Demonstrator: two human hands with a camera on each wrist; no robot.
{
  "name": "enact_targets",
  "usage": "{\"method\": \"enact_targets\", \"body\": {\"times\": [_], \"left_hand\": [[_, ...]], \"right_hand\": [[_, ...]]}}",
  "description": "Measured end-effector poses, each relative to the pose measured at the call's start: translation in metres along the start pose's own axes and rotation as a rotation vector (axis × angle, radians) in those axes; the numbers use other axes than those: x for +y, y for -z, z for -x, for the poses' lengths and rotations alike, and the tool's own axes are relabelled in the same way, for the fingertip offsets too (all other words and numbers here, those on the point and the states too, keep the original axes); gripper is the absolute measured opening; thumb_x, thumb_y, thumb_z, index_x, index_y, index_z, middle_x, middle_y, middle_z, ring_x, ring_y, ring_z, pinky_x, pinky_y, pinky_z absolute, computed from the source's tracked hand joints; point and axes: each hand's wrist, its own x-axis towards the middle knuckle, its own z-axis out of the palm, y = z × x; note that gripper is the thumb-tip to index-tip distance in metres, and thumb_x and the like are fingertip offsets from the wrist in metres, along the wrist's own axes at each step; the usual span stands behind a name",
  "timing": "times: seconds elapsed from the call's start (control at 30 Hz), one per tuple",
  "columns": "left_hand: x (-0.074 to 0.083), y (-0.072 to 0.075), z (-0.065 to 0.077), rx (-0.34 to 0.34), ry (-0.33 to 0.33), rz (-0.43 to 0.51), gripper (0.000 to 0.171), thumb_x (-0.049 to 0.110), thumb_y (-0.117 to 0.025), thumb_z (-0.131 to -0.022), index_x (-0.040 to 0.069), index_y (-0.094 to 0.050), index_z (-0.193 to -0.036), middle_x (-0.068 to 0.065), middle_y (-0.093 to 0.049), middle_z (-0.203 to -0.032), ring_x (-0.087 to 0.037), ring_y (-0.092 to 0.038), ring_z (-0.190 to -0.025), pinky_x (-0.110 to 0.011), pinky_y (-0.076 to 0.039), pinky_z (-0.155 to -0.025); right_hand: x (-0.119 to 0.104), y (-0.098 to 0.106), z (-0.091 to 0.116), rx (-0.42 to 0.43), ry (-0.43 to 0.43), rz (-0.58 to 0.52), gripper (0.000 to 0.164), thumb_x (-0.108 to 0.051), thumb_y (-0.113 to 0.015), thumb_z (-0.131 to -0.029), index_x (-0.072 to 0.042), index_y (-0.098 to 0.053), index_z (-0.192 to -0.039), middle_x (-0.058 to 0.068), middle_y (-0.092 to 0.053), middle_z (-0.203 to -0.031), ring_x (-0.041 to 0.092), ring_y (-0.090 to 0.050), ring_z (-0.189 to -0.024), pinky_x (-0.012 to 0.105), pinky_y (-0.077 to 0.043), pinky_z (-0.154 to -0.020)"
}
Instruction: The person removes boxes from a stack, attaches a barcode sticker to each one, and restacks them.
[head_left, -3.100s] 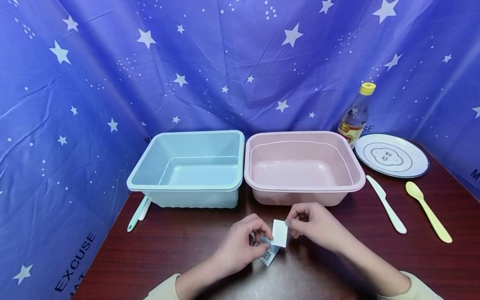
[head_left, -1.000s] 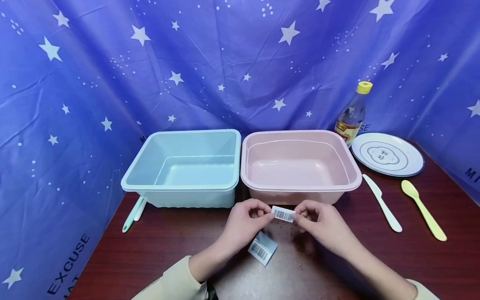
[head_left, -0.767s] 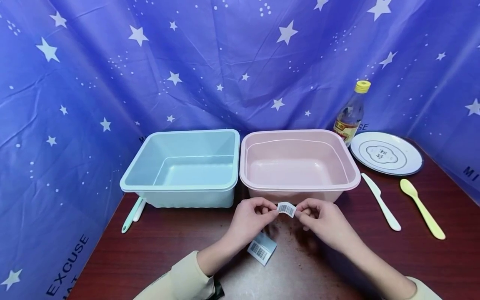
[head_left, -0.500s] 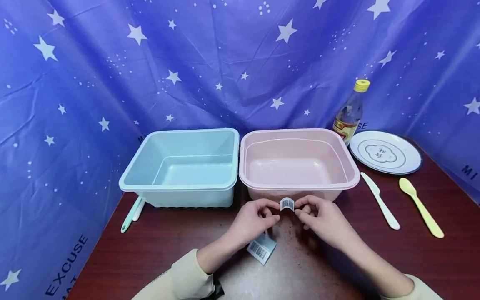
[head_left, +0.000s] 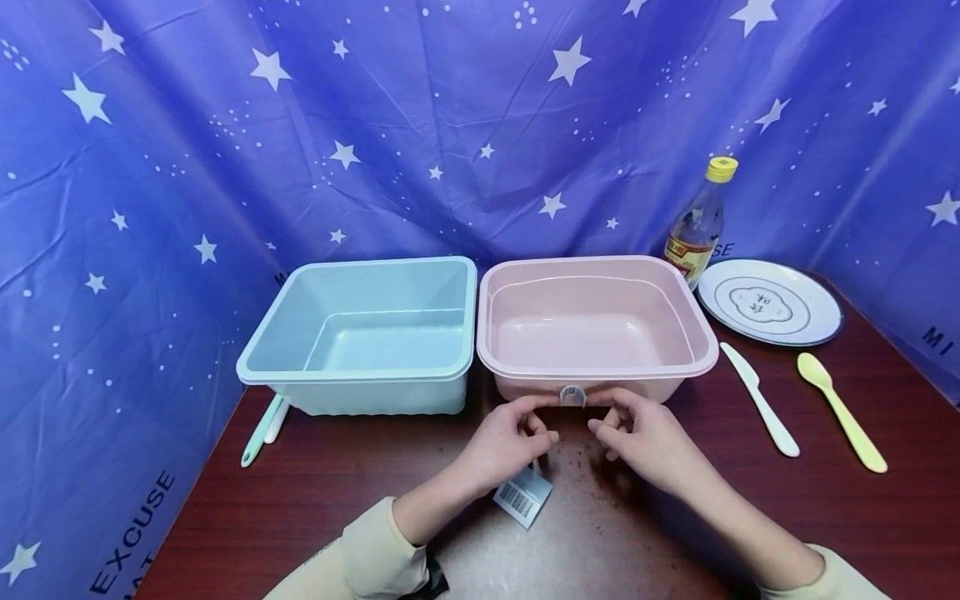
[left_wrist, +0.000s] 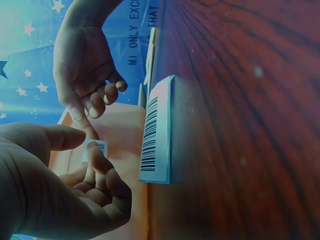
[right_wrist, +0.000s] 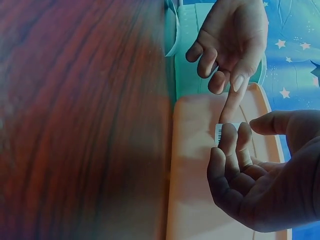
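A small white barcode sticker point(head_left: 572, 396) stands curved against the front wall of the pink basin point(head_left: 517, 385), just below the rim. My left hand point(head_left: 504, 440) touches the sticker's left edge with its index finger, the thumb apart from it. From the other side, the index finger of my right hand point(head_left: 643, 435) reaches the sticker's right edge, with that thumb also held away. Beneath the left hand lies a folded grey-white card with a barcode point(left_wrist: 156, 137), on the table. In the right wrist view, fingers partly hide the sticker point(right_wrist: 218, 134).
A light blue basin point(head_left: 375, 375) stands left of the pink one, with a green handle point(head_left: 258, 437) and a white handle poking out beside it. To the right are a bottle point(head_left: 697, 225), a plate point(head_left: 817, 312), a white knife point(head_left: 763, 404) and a yellow spoon point(head_left: 843, 417).
The folded card was let go onto the table. Both hands carried the sticker forward to the pink basin; it bent into a curve, and the thumbs came off it.
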Motion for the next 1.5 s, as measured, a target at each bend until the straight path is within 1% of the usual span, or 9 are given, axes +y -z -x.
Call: {"method": "enact_targets", "body": {"times": [0.17, 0.4, 0.6, 0.7, 0.87, 0.97, 1.1, 1.33, 1.5], "left_hand": [[0.0, 0.001, 0.0, -0.015, -0.001, -0.01, 0.047, 0.007, -0.072, -0.088, 0.006, -0.063, -0.134, 0.006, -0.06, -0.074, -0.005, -0.05, -0.06, -0.021, -0.04, -0.054], [-0.001, 0.002, 0.0, -0.008, -0.005, -0.047, 0.052, 0.008, -0.073, -0.088, 0.006, -0.06, -0.138, 0.007, -0.061, -0.074, -0.005, -0.053, -0.06, -0.022, -0.044, -0.059], [0.0, 0.002, 0.0, -0.008, 0.006, -0.091, 0.052, 0.011, -0.072, -0.089, 0.002, -0.058, -0.139, 0.008, -0.062, -0.074, -0.005, -0.055, -0.059, -0.023, -0.046, -0.063], [0.0, 0.003, 0.001, -0.011, 0.02, -0.097, 0.051, 0.011, -0.073, -0.088, 0.001, -0.058, -0.136, 0.007, -0.062, -0.074, -0.006, -0.056, -0.058, -0.024, -0.046, -0.064], [0.0, 0.003, 0.001, -0.019, -0.008, -0.102, 0.046, 0.01, -0.073, -0.089, 0.007, -0.061, -0.133, 0.007, -0.062, -0.075, -0.006, -0.056, -0.06, -0.024, -0.046, -0.063], [0.001, 0.003, 0.002, -0.027, -0.027, -0.084, 0.051, 0.01, -0.073, -0.088, 0.013, -0.06, -0.137, 0.007, -0.061, -0.076, -0.006, -0.056, -0.061, -0.024, -0.047, -0.064], [0.002, 0.004, 0.004, -0.038, -0.023, -0.059, 0.057, 0.01, -0.073, -0.087, 0.019, -0.057, -0.141, 0.006, -0.061, -0.076, -0.007, -0.057, -0.059, -0.023, -0.048, -0.063], [0.004, 0.005, 0.006, -0.039, -0.022, -0.061, 0.047, 0.008, -0.074, -0.088, 0.013, -0.061, -0.133, 0.004, -0.061, -0.078, -0.015, -0.063, -0.058, -0.025, -0.049, -0.057], [0.004, 0.011, 0.008, -0.036, -0.019, -0.092, 0.041, 0.008, -0.073, -0.088, 0.007, -0.062, -0.127, 0.004, -0.061, -0.078, -0.011, -0.06, -0.058, -0.024, -0.047, -0.055]], "right_hand": [[0.0, 0.0, 0.0, -0.004, 0.001, 0.008, 0.03, -0.013, -0.068, -0.096, -0.001, -0.064, -0.124, -0.001, -0.06, -0.068, 0.016, -0.06, -0.057, 0.027, -0.047, -0.066], [0.0, 0.002, 0.001, 0.009, 0.005, 0.05, 0.032, -0.014, -0.068, -0.095, -0.002, -0.064, -0.125, -0.003, -0.06, -0.066, 0.016, -0.061, -0.057, 0.027, -0.047, -0.066], [-0.001, 0.002, 0.002, 0.012, -0.03, 0.098, 0.035, -0.016, -0.068, -0.096, 0.002, -0.063, -0.125, -0.004, -0.06, -0.064, 0.015, -0.059, -0.054, 0.03, -0.047, -0.069], [0.0, 0.002, 0.001, 0.002, -0.037, 0.095, 0.035, -0.017, -0.068, -0.095, 0.003, -0.064, -0.123, -0.003, -0.059, -0.062, 0.015, -0.059, -0.051, 0.03, -0.047, -0.069], [0.001, 0.002, 0.001, -0.015, -0.016, 0.078, 0.031, -0.016, -0.068, -0.095, -0.002, -0.063, -0.123, -0.004, -0.058, -0.061, 0.014, -0.057, -0.048, 0.028, -0.046, -0.065], [0.001, 0.002, 0.001, -0.012, -0.002, 0.081, 0.033, -0.017, -0.068, -0.095, -0.003, -0.061, -0.124, -0.004, -0.059, -0.062, 0.012, -0.056, -0.049, 0.028, -0.046, -0.063], [0.0, 0.002, 0.002, -0.012, 0.005, 0.066, 0.034, -0.016, -0.068, -0.095, -0.004, -0.06, -0.126, -0.002, -0.06, -0.062, 0.014, -0.057, -0.05, 0.028, -0.046, -0.063], [-0.001, 0.0, 0.002, -0.038, 0.023, 0.028, 0.032, -0.015, -0.068, -0.095, -0.006, -0.063, -0.125, -0.001, -0.061, -0.064, 0.017, -0.059, -0.053, 0.027, -0.047, -0.063], [-0.003, -0.002, 0.005, -0.051, 0.033, 0.036, 0.03, -0.015, -0.069, -0.094, -0.005, -0.064, -0.123, -0.003, -0.061, -0.066, 0.013, -0.058, -0.054, 0.027, -0.047, -0.065]]}}
